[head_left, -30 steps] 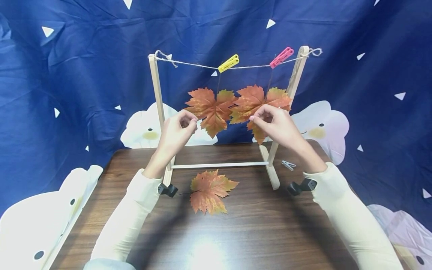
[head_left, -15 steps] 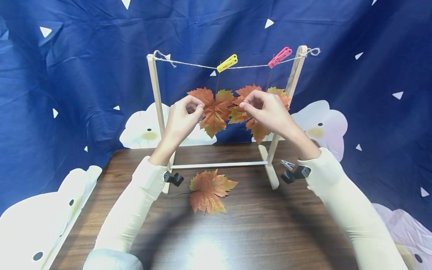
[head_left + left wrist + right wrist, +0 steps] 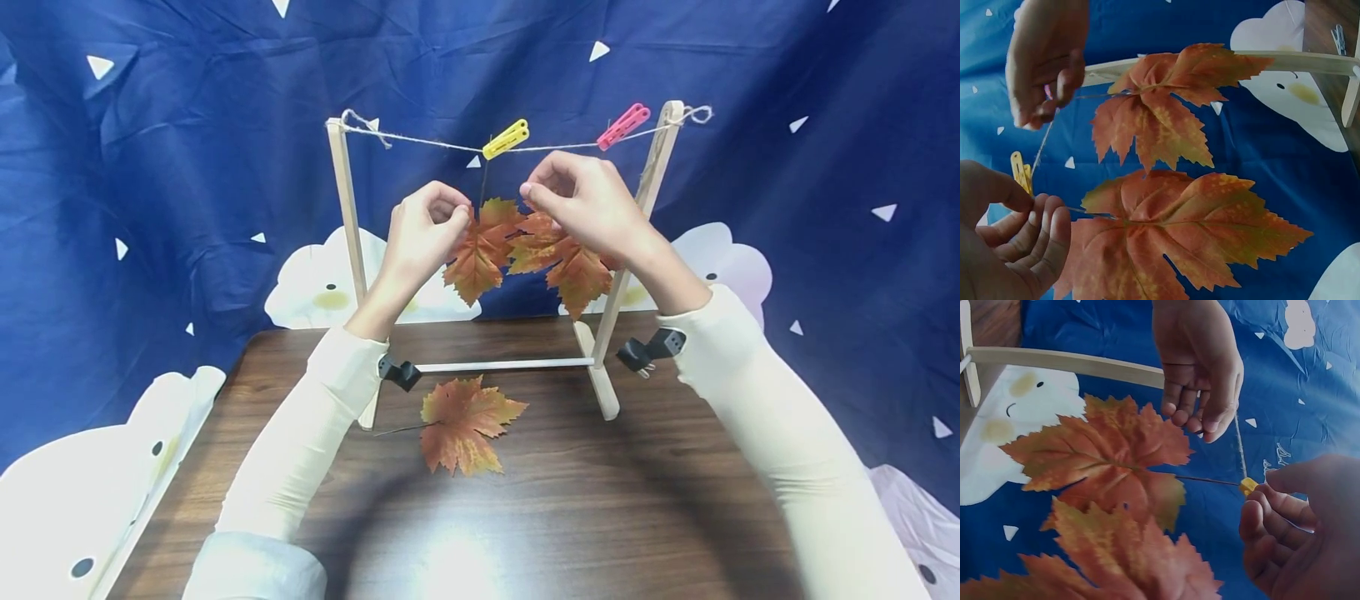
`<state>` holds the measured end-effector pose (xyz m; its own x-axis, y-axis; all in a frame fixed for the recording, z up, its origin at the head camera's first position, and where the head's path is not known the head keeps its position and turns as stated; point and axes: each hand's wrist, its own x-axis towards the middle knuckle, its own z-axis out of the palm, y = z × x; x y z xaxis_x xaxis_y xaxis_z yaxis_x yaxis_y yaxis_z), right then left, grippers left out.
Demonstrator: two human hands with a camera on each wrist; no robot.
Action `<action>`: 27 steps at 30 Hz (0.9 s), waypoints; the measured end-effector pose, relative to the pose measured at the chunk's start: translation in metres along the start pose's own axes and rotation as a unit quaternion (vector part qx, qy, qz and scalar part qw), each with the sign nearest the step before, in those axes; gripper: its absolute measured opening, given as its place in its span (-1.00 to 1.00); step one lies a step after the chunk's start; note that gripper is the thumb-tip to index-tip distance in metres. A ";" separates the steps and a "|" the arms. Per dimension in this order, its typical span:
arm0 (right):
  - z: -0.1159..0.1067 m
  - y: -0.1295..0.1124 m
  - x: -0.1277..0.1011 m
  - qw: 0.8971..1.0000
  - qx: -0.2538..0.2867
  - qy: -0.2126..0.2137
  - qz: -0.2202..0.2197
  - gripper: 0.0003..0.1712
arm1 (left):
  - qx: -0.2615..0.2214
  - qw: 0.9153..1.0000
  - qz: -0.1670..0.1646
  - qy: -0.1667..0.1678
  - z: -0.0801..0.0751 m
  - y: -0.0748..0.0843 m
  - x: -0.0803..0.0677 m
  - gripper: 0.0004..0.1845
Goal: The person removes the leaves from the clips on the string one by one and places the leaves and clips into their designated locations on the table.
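My left hand (image 3: 423, 229) is raised in front of the left hanging maple leaf (image 3: 480, 262), its fingers loosely bent and nothing visible in them. My right hand (image 3: 588, 200), likewise loosely bent with nothing seen in it, covers part of the right hanging maple leaf (image 3: 577, 279). A yellow clothespin (image 3: 506, 139) fastens the left leaf's stem to a string (image 3: 442, 145). Above the right hand, a pink clothespin (image 3: 624, 127) clips the other stem. In the right wrist view, the yellow clothespin (image 3: 1248, 485) appears beside the right fingertips; contact is unclear.
A wooden frame with posts (image 3: 346, 192) carries the string, and a white rod (image 3: 502, 365) joins its feet. Another maple leaf (image 3: 468, 425) lies on the brown table (image 3: 570, 517). A pale blue clothespin (image 3: 1338, 39) lies beyond the frame's right foot, mostly hidden in the head view.
Both hands have risen toward the string. The left has also moved right and the right slightly left, bringing them closer together. Leaves and clothespins stay in place.
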<state>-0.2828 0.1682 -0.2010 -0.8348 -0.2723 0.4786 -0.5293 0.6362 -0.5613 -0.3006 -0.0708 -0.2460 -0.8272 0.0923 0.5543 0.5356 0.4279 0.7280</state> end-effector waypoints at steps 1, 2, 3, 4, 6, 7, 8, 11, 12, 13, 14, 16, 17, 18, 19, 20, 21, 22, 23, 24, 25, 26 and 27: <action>-0.002 -0.002 0.003 1.000 -0.003 0.002 -0.001 -0.70 | -0.001 1.000 0.000 0.002 0.001 0.001 0.002 -0.86; -0.004 -0.004 0.005 1.000 -0.007 0.003 -0.003 -0.70 | -0.002 1.000 -0.001 0.004 0.002 0.001 0.003 -0.86; -0.006 -0.006 0.007 1.000 -0.011 0.006 -0.005 -0.70 | -0.002 1.000 -0.001 0.006 0.003 0.002 0.005 -0.87; -0.007 -0.008 0.009 1.000 -0.014 0.010 -0.006 -0.70 | -0.005 1.000 -0.001 0.009 0.003 0.002 0.006 -0.87; -0.011 -0.011 0.013 1.000 -0.018 0.018 -0.006 -0.70 | -0.010 1.000 0.002 0.012 0.005 0.004 0.009 -0.87; -0.012 -0.013 0.015 1.000 -0.020 0.021 -0.005 -0.70 | -0.013 1.000 0.002 0.012 0.006 0.005 0.011 -0.87; -0.014 -0.014 0.017 0.999 -0.019 0.025 -0.005 -0.70 | -0.015 1.000 0.002 0.012 0.006 0.006 0.012 -0.87; -0.017 -0.018 0.024 0.999 -0.018 0.036 -0.006 -0.70 | -0.019 1.000 0.000 0.014 0.008 0.009 0.018 -0.86; -0.018 -0.019 0.026 0.999 -0.018 0.038 -0.006 -0.69 | -0.021 1.000 -0.003 0.015 0.008 0.010 0.021 -0.85; -0.019 -0.020 0.028 0.999 -0.017 0.040 -0.006 -0.69 | -0.021 1.000 -0.006 0.017 0.009 0.011 0.022 -0.85; -0.020 -0.021 0.031 0.999 -0.016 0.044 -0.008 -0.69 | -0.023 0.999 -0.011 0.020 0.010 0.012 0.025 -0.85; -0.021 -0.023 0.035 0.998 -0.022 0.054 -0.010 -0.70 | -0.029 0.999 -0.018 0.024 0.011 0.014 0.028 -0.83; -0.021 -0.024 0.038 0.998 -0.024 0.061 -0.013 -0.70 | -0.033 0.999 -0.022 0.025 0.012 0.014 0.030 -0.82; -0.021 -0.024 0.040 0.997 -0.028 0.067 -0.014 -0.71 | -0.037 0.999 -0.023 0.026 0.013 0.015 0.031 -0.81; -0.021 -0.024 0.042 0.997 -0.031 0.073 -0.015 -0.72 | -0.040 0.999 -0.025 0.027 0.014 0.015 0.032 -0.80; -0.021 -0.025 0.044 0.996 -0.035 0.078 -0.016 -0.72 | -0.043 0.998 -0.026 0.026 0.015 0.016 0.033 -0.79; -0.021 -0.025 0.045 0.996 -0.039 0.081 -0.016 -0.72 | -0.044 0.998 -0.025 0.025 0.016 0.016 0.034 -0.78; -0.021 -0.025 0.047 0.996 -0.044 0.082 -0.015 -0.71 | -0.044 0.998 -0.025 0.024 0.017 0.016 0.035 -0.78; -0.021 -0.025 0.049 0.996 -0.049 0.079 -0.011 -0.69 | -0.042 0.999 -0.024 0.023 0.018 0.017 0.035 -0.77; -0.022 -0.024 0.050 0.996 -0.055 0.072 -0.006 -0.67 | -0.039 0.999 -0.022 0.024 0.019 0.017 0.036 -0.77; -0.022 -0.024 0.052 0.996 -0.059 0.063 -0.002 -0.64 | -0.034 0.999 -0.020 0.025 0.020 0.017 0.037 -0.77; -0.022 -0.024 0.053 0.996 -0.065 0.052 0.002 -0.61 | -0.031 0.999 -0.019 0.026 0.021 0.018 0.038 -0.77; -0.022 -0.023 0.055 0.997 -0.071 0.042 0.005 -0.58 | -0.028 0.999 -0.017 0.028 0.021 0.018 0.039 -0.78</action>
<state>-0.3130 0.1545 -0.1469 -0.8211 -0.2079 0.5316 -0.4892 0.7361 -0.4678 -0.3267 -0.0404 -0.2199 -0.8351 0.0279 0.5494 0.5174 0.3791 0.7672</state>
